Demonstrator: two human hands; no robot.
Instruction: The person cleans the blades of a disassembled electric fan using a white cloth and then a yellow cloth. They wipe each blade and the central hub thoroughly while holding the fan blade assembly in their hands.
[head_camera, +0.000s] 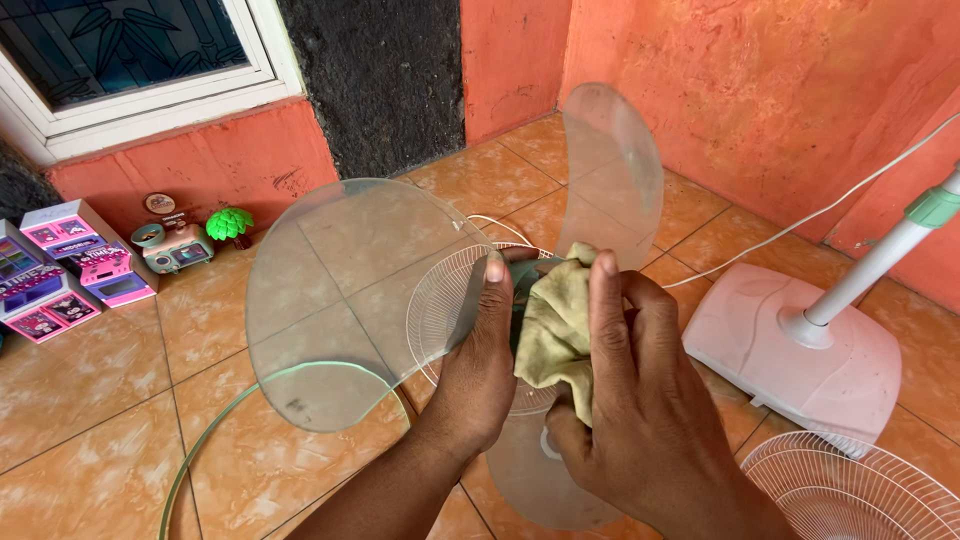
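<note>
At frame centre the left hand (480, 375) grips the hub of a clear three-bladed fan blade (340, 300), fingers closed around it. The right hand (635, 400) pinches a yellowish cloth (555, 325) against the hub. A white wire grille (440, 300) lies beneath on the tiled floor (90, 400). The fan stand's base (800, 360) sits at right, a second grille (850, 495) at lower right, and toy boxes (70, 265) at left.

2 bare, sleeveless forearms, ringless fingers
</note>
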